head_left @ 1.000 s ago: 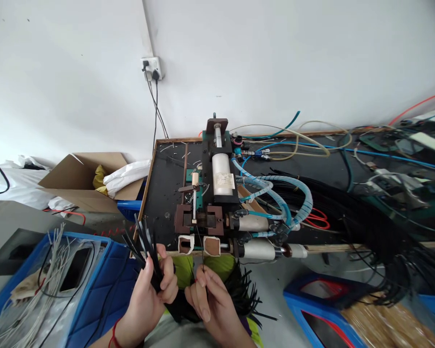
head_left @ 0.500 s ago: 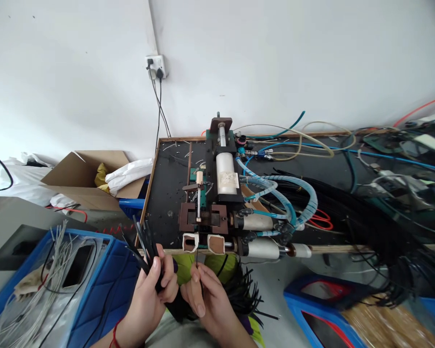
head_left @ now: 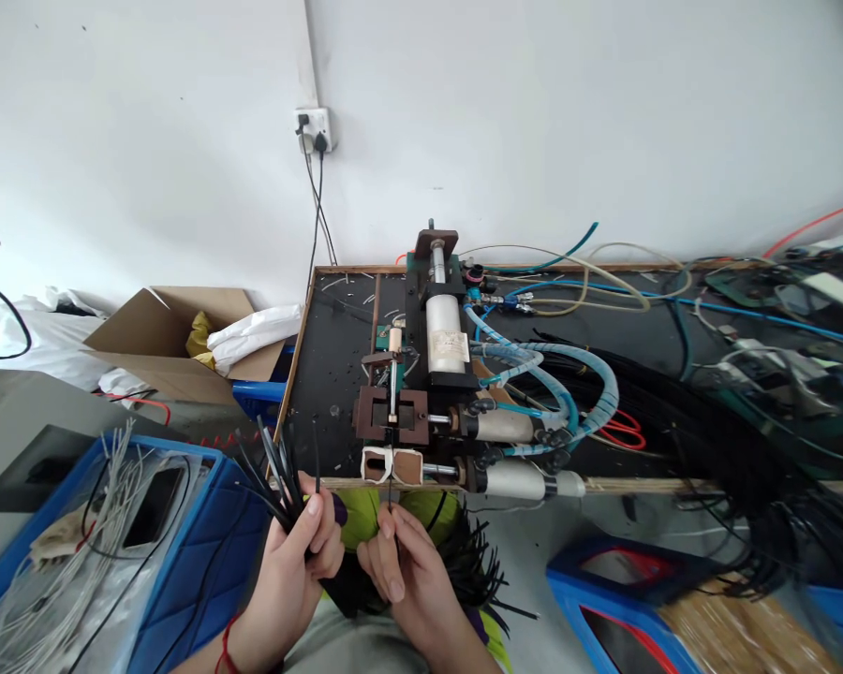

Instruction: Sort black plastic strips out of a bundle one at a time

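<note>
Wires (head_left: 288, 485): left hand (head_left: 303, 538) holds several; right hand (head_left: 408, 564), one

Blk bench (head_left: 327, 374) w/ machine (head_left: 446, 332), blue hose (head_left: 807, 324), blk cables (head_left: 667, 402).

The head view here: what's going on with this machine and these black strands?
The left hand holds a bunch of black strands. The right hand pinches a single strand, which runs up to the machine, where two brown blocks meet at it. More loose strands lie across the bench.
</note>
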{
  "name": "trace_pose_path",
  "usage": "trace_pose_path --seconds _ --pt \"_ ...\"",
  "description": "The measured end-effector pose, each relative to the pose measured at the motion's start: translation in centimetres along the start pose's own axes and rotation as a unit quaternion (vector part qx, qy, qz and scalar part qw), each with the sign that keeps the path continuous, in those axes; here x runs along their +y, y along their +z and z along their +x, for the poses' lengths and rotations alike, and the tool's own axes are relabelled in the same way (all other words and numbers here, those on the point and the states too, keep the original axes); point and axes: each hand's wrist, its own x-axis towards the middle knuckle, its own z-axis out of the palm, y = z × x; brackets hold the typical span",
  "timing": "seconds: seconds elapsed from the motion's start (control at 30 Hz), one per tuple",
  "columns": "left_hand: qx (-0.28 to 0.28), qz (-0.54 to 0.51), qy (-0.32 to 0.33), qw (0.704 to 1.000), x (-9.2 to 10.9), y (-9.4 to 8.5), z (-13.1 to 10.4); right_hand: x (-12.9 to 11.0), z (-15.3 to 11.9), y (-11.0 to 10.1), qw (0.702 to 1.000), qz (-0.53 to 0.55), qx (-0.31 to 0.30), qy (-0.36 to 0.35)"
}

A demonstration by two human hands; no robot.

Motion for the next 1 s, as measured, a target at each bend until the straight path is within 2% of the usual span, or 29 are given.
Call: trace_pose_path --seconds 0.13,0.23,0.33,0.4,0.43,0.5,0.6,0.67,0.73,0.8,0.83,0.87,0.9,0.93,0.97,1.0 --pt "-0.015 -0.007 -0.008 1.000 0.0 -0.2 -0.4 0.3 0.0 -0.3 0.992 -0.114 0.054 -0.027" --pt "-0.020 0.004 -0.012 1.000 -0.3 -0.3 -0.7 0.4 -0.1 -0.9 0.968 -0.222 0.100 -0.068" --pt "-0.020 0.018 -0.009 1.000 -0.7 -0.4 -1.0 0.1 -0.6 -1.4 0.946 -0.279 0.129 -0.099" --pt "-0.019 0.030 -0.002 0.999 -1.0 -0.4 -1.1 -0.2 -1.3 -1.4 0.921 -0.339 0.144 -0.129" --pt "-0.016 0.037 0.002 0.999 -1.1 -0.4 -1.2 -0.3 -1.7 -1.3 0.898 -0.387 0.148 -0.150" --pt "-0.010 0.050 0.010 0.999 -1.3 -0.3 -1.4 -0.4 -2.7 -1.2 0.824 -0.509 0.139 -0.207" --pt "-0.002 0.077 0.018 0.997 -1.7 0.0 -1.7 -1.1 -4.6 -1.6 0.666 -0.669 0.117 -0.308" --pt "-0.002 0.096 0.020 0.995 -2.1 0.3 -1.8 -2.1 -6.3 -2.4 0.562 -0.741 0.120 -0.346" --pt "-0.006 0.109 0.018 0.994 -2.5 0.4 -1.9 -3.4 -8.3 -3.3 0.462 -0.801 0.146 -0.351" --pt "-0.012 0.130 0.025 0.991 -3.0 0.5 -2.0 -4.5 -10.1 -3.7 0.365 -0.837 0.206 -0.350" --pt "-0.014 0.142 0.032 0.989 -3.2 0.4 -2.1 -4.9 -10.8 -3.5 0.330 -0.840 0.240 -0.356" --pt "-0.016 0.156 0.039 0.987 -3.4 0.3 -2.2 -5.1 -11.1 -3.0 0.316 -0.831 0.270 -0.369" --pt "-0.019 0.170 0.045 0.984 -3.7 0.2 -2.3 -5.2 -11.1 -2.2 0.332 -0.813 0.288 -0.381" --pt "-0.023 0.182 0.047 0.982 -3.9 0.0 -2.4 -5.0 -10.7 -1.2 0.380 -0.788 0.290 -0.388" --pt "-0.028 0.195 0.047 0.979 -4.0 -0.1 -2.6 -4.8 -10.0 0.0 0.451 -0.756 0.271 -0.390" --pt "-0.037 0.213 0.046 0.975 -4.2 -0.2 -2.7 -4.5 -9.1 1.2 0.535 -0.717 0.237 -0.378"
